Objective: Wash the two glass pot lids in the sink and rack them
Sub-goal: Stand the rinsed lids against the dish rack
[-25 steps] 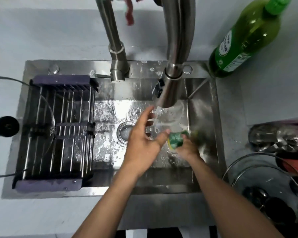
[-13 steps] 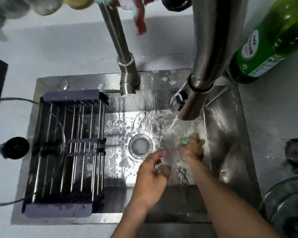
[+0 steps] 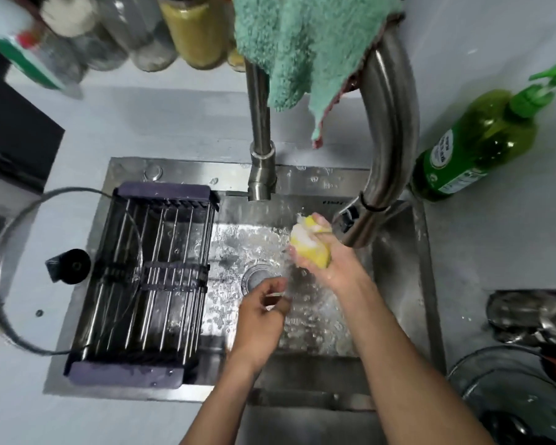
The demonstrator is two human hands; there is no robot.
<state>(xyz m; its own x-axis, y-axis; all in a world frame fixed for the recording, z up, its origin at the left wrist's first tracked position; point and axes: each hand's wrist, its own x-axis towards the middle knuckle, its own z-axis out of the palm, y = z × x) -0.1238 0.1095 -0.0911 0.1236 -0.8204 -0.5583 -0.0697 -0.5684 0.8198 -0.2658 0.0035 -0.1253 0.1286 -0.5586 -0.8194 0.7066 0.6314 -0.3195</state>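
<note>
Your right hand [image 3: 329, 255] squeezes the soapy sponge [image 3: 310, 247] while your loosely curled, empty left hand [image 3: 264, 313] sits farther from the unwashed glass lid [image 3: 507, 385] at lower right

one head-worn view looks steeply down, close over the sink [image 3: 426, 284] and faucet [image 3: 389, 130] (forearms entering from the bottom edge); wide-angle, counter bending at the sides.

Two bare arms

The left hand [image 3: 262, 319] and right hand [image 3: 329, 258] are wet, with no sleeves, rings or gloves.
</note>
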